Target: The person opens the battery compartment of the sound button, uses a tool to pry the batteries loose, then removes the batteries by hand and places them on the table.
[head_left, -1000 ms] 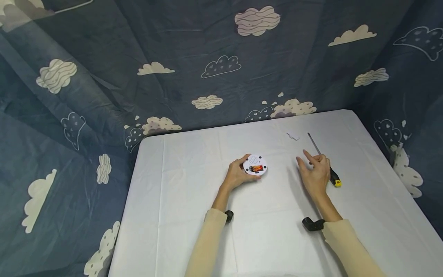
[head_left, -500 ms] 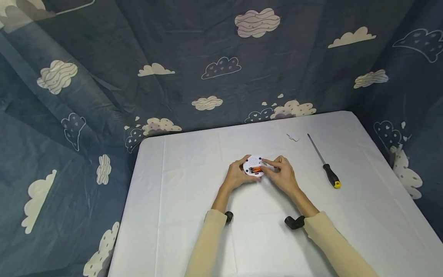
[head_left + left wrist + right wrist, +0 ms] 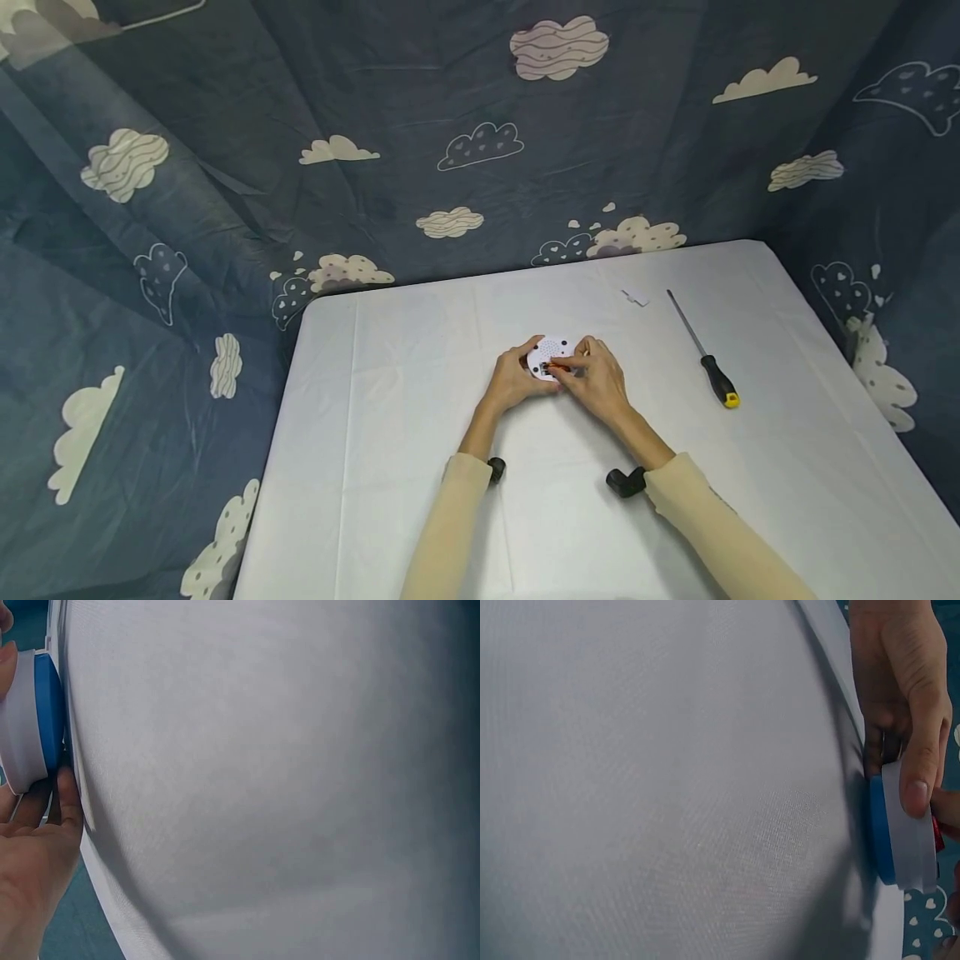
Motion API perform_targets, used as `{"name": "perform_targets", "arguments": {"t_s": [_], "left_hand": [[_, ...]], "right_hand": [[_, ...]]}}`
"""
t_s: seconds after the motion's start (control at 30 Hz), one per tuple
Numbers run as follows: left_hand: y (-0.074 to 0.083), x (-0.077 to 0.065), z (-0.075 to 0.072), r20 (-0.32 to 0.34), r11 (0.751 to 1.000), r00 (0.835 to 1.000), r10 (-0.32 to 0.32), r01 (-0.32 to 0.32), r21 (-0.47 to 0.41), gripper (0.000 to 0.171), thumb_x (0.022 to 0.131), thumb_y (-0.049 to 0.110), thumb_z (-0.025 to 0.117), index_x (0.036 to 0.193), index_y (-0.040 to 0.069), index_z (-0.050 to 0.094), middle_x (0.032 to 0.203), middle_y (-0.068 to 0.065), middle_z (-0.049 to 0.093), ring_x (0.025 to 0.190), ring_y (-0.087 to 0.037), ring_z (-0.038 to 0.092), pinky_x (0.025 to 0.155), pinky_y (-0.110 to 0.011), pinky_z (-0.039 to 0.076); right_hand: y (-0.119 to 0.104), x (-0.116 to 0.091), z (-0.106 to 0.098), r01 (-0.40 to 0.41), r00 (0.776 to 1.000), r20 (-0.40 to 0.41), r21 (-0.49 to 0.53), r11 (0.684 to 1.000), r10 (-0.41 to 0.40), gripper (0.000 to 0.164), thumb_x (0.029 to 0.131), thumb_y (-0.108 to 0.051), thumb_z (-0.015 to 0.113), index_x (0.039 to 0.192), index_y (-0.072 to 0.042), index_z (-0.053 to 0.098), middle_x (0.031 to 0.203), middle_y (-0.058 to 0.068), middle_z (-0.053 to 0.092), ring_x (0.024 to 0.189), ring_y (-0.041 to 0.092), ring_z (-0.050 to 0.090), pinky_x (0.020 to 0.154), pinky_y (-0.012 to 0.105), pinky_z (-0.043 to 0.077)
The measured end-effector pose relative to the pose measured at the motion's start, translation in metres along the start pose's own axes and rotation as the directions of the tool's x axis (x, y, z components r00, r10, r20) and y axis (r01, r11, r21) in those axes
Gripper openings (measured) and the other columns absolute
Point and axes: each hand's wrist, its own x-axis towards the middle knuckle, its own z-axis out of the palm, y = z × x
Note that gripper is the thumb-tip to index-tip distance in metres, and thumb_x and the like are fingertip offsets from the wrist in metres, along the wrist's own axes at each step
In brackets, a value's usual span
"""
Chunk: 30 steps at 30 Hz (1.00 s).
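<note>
A round white device with small speaker holes and dark feet lies with its battery side up in the head view. My left hand grips it by the rim from the left. A blue face shows on its other side in the left wrist view. At the battery compartment, my right hand pinches a red-orange battery between thumb and forefinger. Those fingers mostly hide the compartment. In the right wrist view, the left thumb presses on the white rim.
A screwdriver with a black and yellow handle lies to the right on the white-covered table. Farther back rests a small pale piece, perhaps a cover. Dark cloud-patterned curtains stand behind and at both sides.
My right hand has come left from above the screwdriver to the device, and its fingers now pinch at the batteries. The left hand keeps its grip in the same place.
</note>
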Motion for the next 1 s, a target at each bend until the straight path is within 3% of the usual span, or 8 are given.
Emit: {"name": "perform_targets", "arguments": {"t_s": [0.17,0.27,0.43,0.57,0.67,1.0], "left_hand": [[0.000,0.000,0.000,0.003,1.000,1.000,0.000,0.000,0.028,0.095,0.070,0.027,0.098,0.152,0.015,0.053,0.135,-0.012,0.068,0.105,-0.011,0.060,0.087,-0.021,0.051],[-0.001,0.000,0.000,0.008,0.999,1.000,-0.003,0.003,0.038,0.095,0.070,0.029,0.098,0.153,0.016,0.053,0.135,-0.012,0.068,0.104,-0.010,0.058,0.085,-0.019,0.050],[-0.001,0.000,0.000,0.007,0.999,1.000,0.000,0.000,0.035,0.096,0.070,0.028,0.098,0.153,0.015,0.052,0.140,-0.012,0.066,0.111,-0.012,0.060,0.093,-0.023,0.050],[-0.002,0.000,0.000,0.013,0.999,1.000,0.002,-0.002,0.039,0.095,0.071,0.028,0.098,0.153,0.015,0.052,0.139,-0.010,0.067,0.112,-0.013,0.061,0.095,-0.025,0.052],[-0.002,-0.001,0.001,0.018,0.999,1.000,0.008,-0.009,0.035,0.095,0.071,0.027,0.098,0.154,0.015,0.051,0.138,-0.010,0.067,0.111,-0.013,0.061,0.094,-0.025,0.052],[0.000,-0.001,0.002,0.011,1.000,1.000,0.011,-0.011,-0.008,0.097,0.071,0.026,0.098,0.154,0.013,0.050,0.145,-0.009,0.063,0.114,-0.013,0.063,0.094,-0.026,0.053]], "right_hand": [[-0.003,0.005,-0.004,-0.005,0.998,0.056,-0.017,1.000,0.006,0.021,0.079,-0.019,0.091,0.094,-0.006,0.084,0.087,0.007,0.051,0.080,0.019,0.044,0.069,0.033,0.036],[-0.006,0.012,-0.008,-0.001,0.990,0.140,-0.050,0.999,0.008,0.020,0.080,-0.018,0.089,0.093,-0.006,0.081,0.090,0.007,0.056,0.083,0.021,0.049,0.072,0.036,0.039],[-0.010,0.029,-0.018,0.059,0.951,0.309,-0.092,0.994,-0.028,0.016,0.082,-0.017,0.086,0.090,-0.007,0.077,0.091,0.007,0.057,0.083,0.022,0.050,0.074,0.036,0.040],[-0.013,0.039,-0.022,0.138,0.915,0.392,-0.099,0.985,-0.089,0.017,0.082,-0.018,0.086,0.090,-0.008,0.075,0.089,0.006,0.057,0.079,0.019,0.048,0.070,0.032,0.038],[-0.013,0.043,-0.023,0.169,0.901,0.418,-0.091,0.981,-0.117,0.017,0.082,-0.017,0.086,0.089,-0.006,0.075,0.088,0.006,0.057,0.077,0.018,0.047,0.068,0.031,0.037],[-0.010,0.044,-0.022,0.225,0.885,0.432,-0.077,0.971,-0.171,0.015,0.087,-0.019,0.084,0.089,-0.008,0.074,0.089,0.006,0.055,0.075,0.017,0.045,0.069,0.031,0.036]]}}
